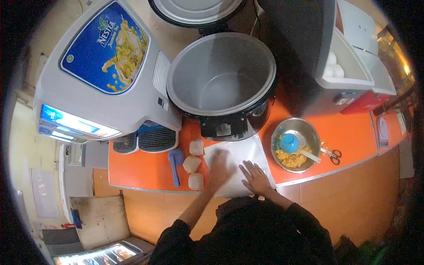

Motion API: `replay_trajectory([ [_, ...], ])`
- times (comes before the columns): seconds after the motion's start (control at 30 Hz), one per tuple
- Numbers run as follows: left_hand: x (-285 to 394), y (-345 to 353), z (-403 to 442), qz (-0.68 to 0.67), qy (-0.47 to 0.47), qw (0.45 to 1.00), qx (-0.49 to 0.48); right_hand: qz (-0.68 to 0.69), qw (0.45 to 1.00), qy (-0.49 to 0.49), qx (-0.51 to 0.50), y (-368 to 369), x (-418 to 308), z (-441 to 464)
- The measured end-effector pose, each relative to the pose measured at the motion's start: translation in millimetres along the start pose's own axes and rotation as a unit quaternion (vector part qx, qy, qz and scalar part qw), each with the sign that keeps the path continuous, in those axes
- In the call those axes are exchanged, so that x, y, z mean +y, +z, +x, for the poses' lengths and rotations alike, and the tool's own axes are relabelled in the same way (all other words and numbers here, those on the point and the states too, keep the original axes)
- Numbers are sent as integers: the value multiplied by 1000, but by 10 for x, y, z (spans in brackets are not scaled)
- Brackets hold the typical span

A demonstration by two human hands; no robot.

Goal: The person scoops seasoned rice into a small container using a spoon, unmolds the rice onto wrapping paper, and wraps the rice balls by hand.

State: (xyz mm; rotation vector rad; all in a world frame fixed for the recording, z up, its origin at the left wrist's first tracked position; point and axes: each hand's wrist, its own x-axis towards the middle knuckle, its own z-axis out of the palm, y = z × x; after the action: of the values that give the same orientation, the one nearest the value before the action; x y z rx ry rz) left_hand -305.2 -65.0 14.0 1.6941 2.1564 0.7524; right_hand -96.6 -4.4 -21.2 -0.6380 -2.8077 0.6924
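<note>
My right hand [257,179] lies flat with its fingers spread on a white sheet [238,152], which looks like paper or plastic. Over the left half of that sheet is my left hand [221,170], smeared by motion, so its fingers cannot be made out. Three pale, rounded dough-like pieces [191,164] sit in a column just left of it. Beside them rests a blue-purple spoon-shaped utensil [176,165]. To the right stands a metal bowl [316,137] with yellow crumbly food [291,160] and a blue scoop [289,143] with a pale handle.
Behind the sheet stands a large open cooker pot [221,110], its lid [198,11] raised. A Nestea drink dispenser [104,79] is at left. Black-handled scissors [335,157] lie right of the bowl. A large grey container [304,57] stands behind. The orange counter's front edge [318,177] runs near me.
</note>
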Motion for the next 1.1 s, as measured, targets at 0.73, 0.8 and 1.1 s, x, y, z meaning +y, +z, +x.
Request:
replay_trajectory([
  [0.73, 1310, 478, 1293, -53, 260, 951, -157, -258, 906, 318, 107, -1530, 1280, -843],
  [0.8, 1455, 785, 1647, -33, 335, 922, -193, -266, 903, 327, 86, -1326, 1443, -888],
  [1.1, 1595, 919, 1934, 11, 370, 899, -233, -156, 895, 418, -5, -2021, 1414, -711],
])
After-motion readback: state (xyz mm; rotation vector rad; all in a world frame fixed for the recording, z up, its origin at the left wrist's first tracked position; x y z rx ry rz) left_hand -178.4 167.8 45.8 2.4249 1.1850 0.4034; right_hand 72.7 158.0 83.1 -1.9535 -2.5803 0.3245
